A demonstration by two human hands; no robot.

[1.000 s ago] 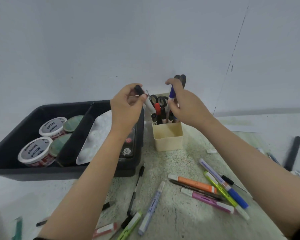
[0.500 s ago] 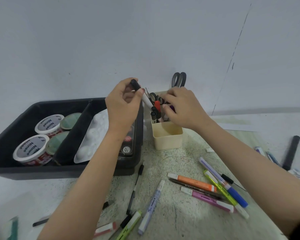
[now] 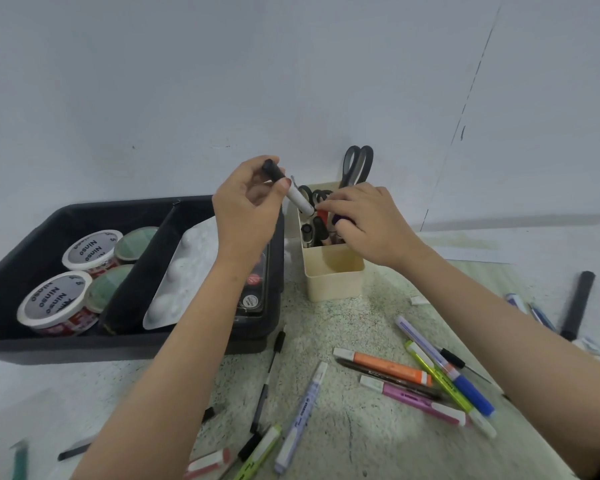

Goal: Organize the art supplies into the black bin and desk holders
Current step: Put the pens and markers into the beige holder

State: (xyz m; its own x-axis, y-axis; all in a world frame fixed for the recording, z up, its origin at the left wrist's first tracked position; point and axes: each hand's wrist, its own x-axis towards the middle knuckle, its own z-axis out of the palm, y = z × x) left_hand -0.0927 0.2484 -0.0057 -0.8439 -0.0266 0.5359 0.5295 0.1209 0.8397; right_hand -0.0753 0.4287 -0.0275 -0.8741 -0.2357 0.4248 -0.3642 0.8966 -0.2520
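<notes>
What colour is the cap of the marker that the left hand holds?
The cap is black, clearest in the head view.

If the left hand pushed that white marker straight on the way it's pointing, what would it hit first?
Probably the pens standing in the cream holder, just below the white marker in the left hand; depth is unclear.

Holder [image 3: 333,282] rear packed, front compartment free; scissors [image 3: 358,161] upright behind; markers [image 3: 385,367] scattered right.
</notes>
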